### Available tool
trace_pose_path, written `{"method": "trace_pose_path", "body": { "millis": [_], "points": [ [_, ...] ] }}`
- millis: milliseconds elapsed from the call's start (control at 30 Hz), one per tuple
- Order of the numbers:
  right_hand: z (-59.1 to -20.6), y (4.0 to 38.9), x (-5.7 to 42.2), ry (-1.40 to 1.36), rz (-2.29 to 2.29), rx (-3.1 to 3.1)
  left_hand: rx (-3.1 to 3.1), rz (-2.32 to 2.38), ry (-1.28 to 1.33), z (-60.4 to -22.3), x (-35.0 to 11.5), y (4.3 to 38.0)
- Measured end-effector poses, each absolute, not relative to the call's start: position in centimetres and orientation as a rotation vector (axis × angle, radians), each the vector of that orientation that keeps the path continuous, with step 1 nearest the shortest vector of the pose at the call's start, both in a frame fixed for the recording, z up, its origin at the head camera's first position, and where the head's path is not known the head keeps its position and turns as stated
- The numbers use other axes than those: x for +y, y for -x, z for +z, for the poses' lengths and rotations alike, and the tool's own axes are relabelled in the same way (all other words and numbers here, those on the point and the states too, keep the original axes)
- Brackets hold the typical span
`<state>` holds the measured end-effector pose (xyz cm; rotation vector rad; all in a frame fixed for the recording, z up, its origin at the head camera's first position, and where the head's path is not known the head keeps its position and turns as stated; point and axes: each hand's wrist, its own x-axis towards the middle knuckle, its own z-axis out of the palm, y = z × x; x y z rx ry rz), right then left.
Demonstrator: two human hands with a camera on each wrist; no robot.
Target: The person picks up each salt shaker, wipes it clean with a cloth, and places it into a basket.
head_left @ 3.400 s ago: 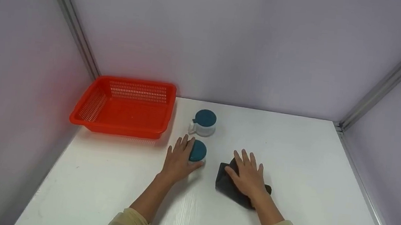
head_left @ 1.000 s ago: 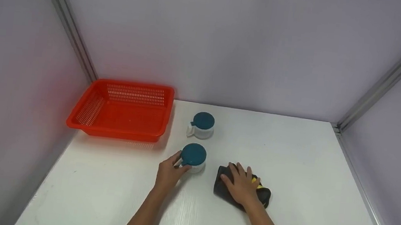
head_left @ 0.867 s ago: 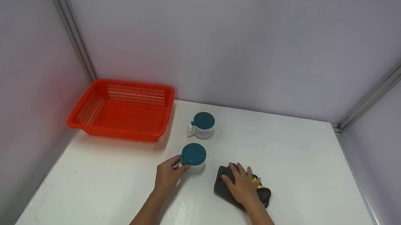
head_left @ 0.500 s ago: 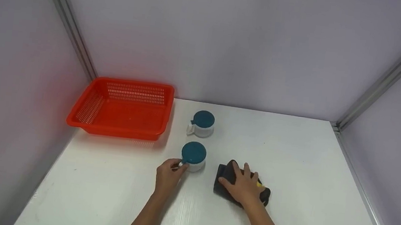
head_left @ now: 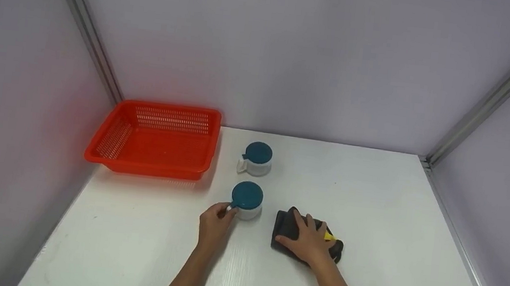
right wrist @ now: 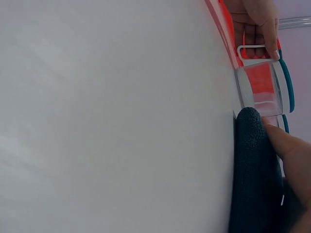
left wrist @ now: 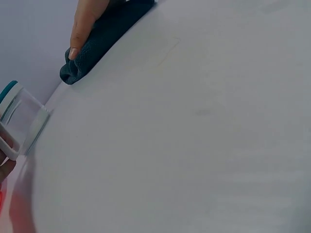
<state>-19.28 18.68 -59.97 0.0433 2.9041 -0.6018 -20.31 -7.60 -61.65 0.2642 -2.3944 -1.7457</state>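
Observation:
My left hand [head_left: 214, 224] pinches the white handle of the nearer lidded glass jar [head_left: 247, 196], which stands upright with a teal lid. The right wrist view shows the thumb pressing on that handle [right wrist: 252, 47]; the clear jar body [left wrist: 26, 116] looks empty in the left wrist view. To the right, my right hand [head_left: 308, 243] rests on a dark folded cloth [head_left: 281, 231], fingers spread across it. A yellow patch [head_left: 329, 236] shows by its fingers. Close up, the cloth [right wrist: 255, 179] has a fuzzy dark teal surface, and the thumb lies along its side.
A second jar [head_left: 258, 153] with the same teal lid stands behind the first, its handle to the left. At the back left is a red plastic basket [head_left: 152, 169] with slotted sides. Pale panels [head_left: 292, 57] enclose the white table [head_left: 390, 252].
My left hand has gone from over the nearer jar's lid to its handle, and the jar has turned so that the handle faces the hand. My right hand has shifted slightly on the cloth.

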Motion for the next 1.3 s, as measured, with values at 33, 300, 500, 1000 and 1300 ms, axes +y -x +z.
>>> {"method": "trace_pose_path", "body": {
  "millis": [33, 300, 500, 1000, 1300],
  "points": [
    [-60.0, 19.2, 18.7, -0.045, -0.603, 2.905, -2.397, -1.761, -0.270, -61.7, -7.6, 20.3],
    [-59.9, 18.8, 18.6, -0.032, -0.669, 2.912, -2.425, -1.732, -0.180, -61.8, -7.8, 21.0],
    [-60.1, 18.6, 18.7, -0.023, -0.665, 2.907, -2.484, -1.726, -0.206, -62.0, -8.1, 21.7],
    [-60.2, 18.5, 18.8, -0.011, -0.664, 2.912, -2.507, -1.879, -0.114, -61.8, -8.9, 22.4],
    [-60.0, 18.5, 18.8, -0.005, -0.668, 2.922, -2.494, -1.845, -0.082, -61.7, -8.8, 22.6]
  ]
}}
